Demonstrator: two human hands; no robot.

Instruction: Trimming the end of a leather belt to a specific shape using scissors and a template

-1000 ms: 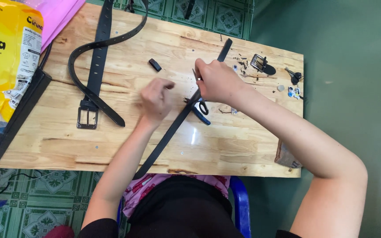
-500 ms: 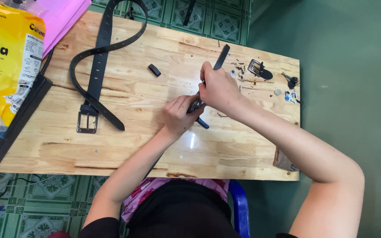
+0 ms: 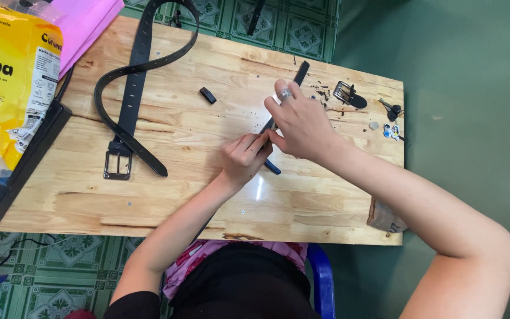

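1. While the buckled belt (image 3: 128, 100) lies left of the wooden table's (image 3: 326, 218) middle, untouched, it risks nothing
2. Left hand (image 3: 244, 156) pinches the black strap (image 3: 293, 82) near table centre; a loose pinch could let it slip
3. Right hand (image 3: 302, 121) clasps the strap; what else it holds, cannot tell; loose buckle (image 3: 347, 94) right of it could get knocked

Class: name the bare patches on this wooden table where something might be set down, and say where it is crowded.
Bare wood lies along the near edge of the wooden table, below the black buckled belt, and right of the right hand. The far right corner is crowded around the loose metal buckle.
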